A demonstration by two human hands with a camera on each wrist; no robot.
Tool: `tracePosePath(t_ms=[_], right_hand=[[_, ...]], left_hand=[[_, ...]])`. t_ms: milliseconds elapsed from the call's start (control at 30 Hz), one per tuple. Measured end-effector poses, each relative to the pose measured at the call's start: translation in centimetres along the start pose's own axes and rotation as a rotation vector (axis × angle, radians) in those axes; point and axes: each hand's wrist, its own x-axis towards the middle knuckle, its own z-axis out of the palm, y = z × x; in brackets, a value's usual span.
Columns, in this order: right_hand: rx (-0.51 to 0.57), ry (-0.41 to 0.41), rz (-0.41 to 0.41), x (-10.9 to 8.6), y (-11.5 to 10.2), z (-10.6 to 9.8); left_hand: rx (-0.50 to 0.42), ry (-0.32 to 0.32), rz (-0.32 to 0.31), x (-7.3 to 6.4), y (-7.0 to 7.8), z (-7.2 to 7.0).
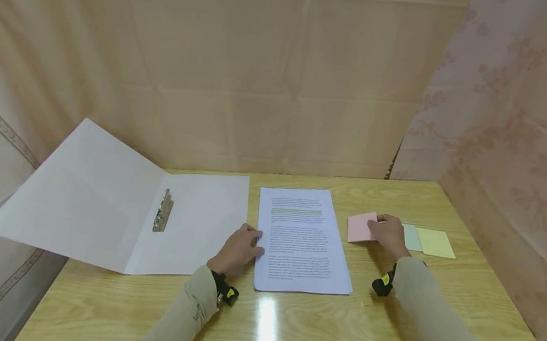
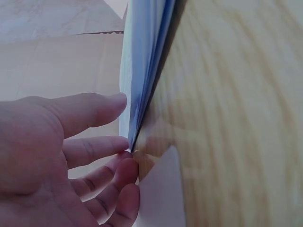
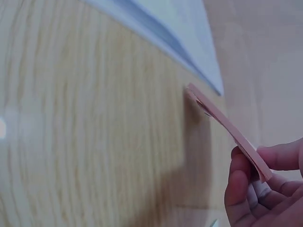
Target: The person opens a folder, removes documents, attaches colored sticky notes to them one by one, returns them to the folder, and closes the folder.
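Observation:
My right hand (image 1: 390, 234) pinches a pink sticky note pad (image 1: 361, 227) by its edge, thumb on one face and fingers on the other. In the right wrist view the pad (image 3: 232, 132) is seen edge-on, tilted, its far end over the table. At the left edge of a stack of printed sheets (image 1: 297, 247) rests my left hand (image 1: 238, 250), its thumb and fingertips against the paper. The left wrist view shows these fingers (image 2: 97, 149) loosely bent at the side of the stack (image 2: 142, 71). A highlighted line (image 1: 296, 212) crosses the top sheet.
Left of the stack lies an opened white folder (image 1: 90, 199) with a metal clip (image 1: 163, 211), its cover raised. A green sticky note pad (image 1: 412, 238) and a yellow one (image 1: 435, 243) lie to the right of my right hand. Cloth curtains (image 1: 264, 78) hang behind the wooden table (image 1: 325, 336).

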Motion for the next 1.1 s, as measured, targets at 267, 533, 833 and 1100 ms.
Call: tracePosePath(t_ms=[267, 533, 833, 1100], right_hand=[[0.125, -0.02, -0.019, -1.5, -1.5, 0.1], [0.159, -0.071, -0.048, -2.5, -2.6, 1.4], [0.239, -0.124, -0.044, -3.0, -3.9, 2.5], [0.276, -0.188, -0.057, -3.8, -4.8, 3.7]], left_hand=[[-0.03, 0.043, -0.039, 0.0, 0.1, 0.1], [-0.08, 0.143, -0.06, -0.1, 0.4, 0.5], [-0.131, 0.251, -0.005, 0.3, 1.1, 0.7], [-0.193, 0.325, 0.06, 0.2, 2.5, 0.9]])
